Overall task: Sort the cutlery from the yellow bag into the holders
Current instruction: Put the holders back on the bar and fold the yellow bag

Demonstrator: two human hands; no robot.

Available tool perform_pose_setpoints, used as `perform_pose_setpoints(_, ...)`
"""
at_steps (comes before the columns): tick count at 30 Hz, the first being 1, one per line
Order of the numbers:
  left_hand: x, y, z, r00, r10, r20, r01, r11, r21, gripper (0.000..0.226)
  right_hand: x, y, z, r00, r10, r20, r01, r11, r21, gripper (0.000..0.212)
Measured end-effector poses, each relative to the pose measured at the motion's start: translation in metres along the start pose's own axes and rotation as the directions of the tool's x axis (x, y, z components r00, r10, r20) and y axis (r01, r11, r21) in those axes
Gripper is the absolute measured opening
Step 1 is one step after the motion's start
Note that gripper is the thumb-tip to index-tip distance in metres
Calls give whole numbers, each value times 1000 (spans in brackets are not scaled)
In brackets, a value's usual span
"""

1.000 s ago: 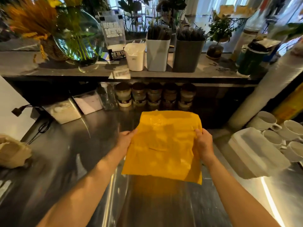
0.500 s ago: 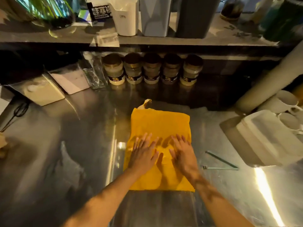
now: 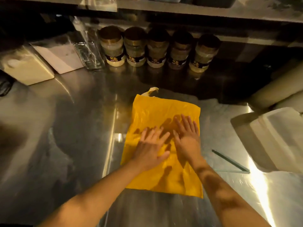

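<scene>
The yellow bag lies flat on the steel counter, its torn pale flap at the far edge. My left hand presses on the bag's middle with fingers spread and straight. Beside it, my right hand lies flat on the bag's right half, fingers straight and pointing away from me. No cutlery shows, and the holders are out of view above the shelf edge.
Several lidded jars line the back under the shelf. Flat white containers sit at the back left. A white lidded box stands at the right, with a dark thin stick on clear plastic near it.
The bag, held up in both hands a second ago, now lies on the counter. Both hands flattened onto it, and my right hand has since slid further away along the bag.
</scene>
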State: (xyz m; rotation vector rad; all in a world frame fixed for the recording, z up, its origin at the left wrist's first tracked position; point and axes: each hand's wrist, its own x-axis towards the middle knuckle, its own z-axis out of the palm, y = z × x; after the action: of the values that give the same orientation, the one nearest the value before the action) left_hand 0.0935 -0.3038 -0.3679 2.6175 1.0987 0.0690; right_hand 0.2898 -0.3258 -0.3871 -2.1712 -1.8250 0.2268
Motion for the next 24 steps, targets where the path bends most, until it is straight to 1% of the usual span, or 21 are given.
perform_pose_setpoints(2, -2, 24, 14, 983, 175, 50, -176, 984, 28, 71, 32, 13, 3, 994, 55, 91, -50, 998, -48, 69)
perform_pose_setpoints(3, -5, 29, 24, 972, 224, 77, -229, 971, 67, 70, 43, 21, 4, 988, 81, 133, -71, 994, -79, 74)
perform_pose_setpoints(5, -13, 29, 40, 966, 237, 101, -249, 960, 131, 71, 56, 36, 7, 980, 79, 183, -63, 994, -94, 78)
perform_pose_setpoints(10, -15, 24, 50, 963, 251, 98, -266, 944, 196, 77, 56, 45, 12, 985, 2, 171, 8, 998, -56, 71)
perform_pose_setpoints(11, -15, 25, 50, 962, 249, 110, -266, 944, 195, 78, 58, 47, 12, 984, -11, 180, 13, 1000, -8, 71)
perform_pose_setpoints(12, -16, 24, 50, 962, 247, 119, -266, 946, 187, 78, 58, 49, 9, 984, -9, 180, -7, 996, 88, 70)
perform_pose_setpoints(13, -16, 24, 50, 963, 243, 116, -261, 950, 171, 77, 59, 50, 5, 987, 18, 162, -56, 971, 234, 65)
perform_pose_setpoints(15, -17, 22, 44, 976, 204, 69, -210, 975, 76, 73, 49, 46, -10, 982, 167, 89, -188, 829, 526, 47)
perform_pose_setpoints(16, -15, 20, 40, 986, 165, 31, -165, 986, 10, 70, 40, 41, -17, 966, 255, 50, -233, 765, 600, 41)
perform_pose_setpoints(17, -13, 18, 34, 994, 112, -19, -112, 993, -33, 68, 28, 33, -24, 948, 317, 39, -272, 735, 621, 39)
perform_pose_setpoints(18, -9, 12, 30, 996, 50, -68, -53, 997, -49, 66, 14, 25, -27, 938, 344, 44, -303, 748, 591, 39)
perform_pose_setpoints(20, 0, -2, 23, 990, -78, -113, 75, 997, -27, 65, -15, 10, -25, 948, 309, 78, -314, 865, 392, 43)
perform_pose_setpoints(21, 3, -11, 22, 984, -137, -110, 137, 991, -9, 66, -30, 3, -22, 956, 271, 111, -292, 914, 281, 50)
perform_pose_setpoints(22, 5, -19, 23, 977, -187, -99, 189, 982, 9, 68, -44, -2, -17, 958, 245, 151, -270, 945, 183, 61)
perform_pose_setpoints(23, 5, -27, 26, 972, -223, -80, 226, 974, 32, 70, -57, -4, -12, 952, 235, 197, -256, 962, 90, 72)
perform_pose_setpoints(24, 4, -33, 29, 969, -239, -59, 243, 968, 59, 72, -69, -2, -7, 944, 237, 229, -247, 969, 13, 78)
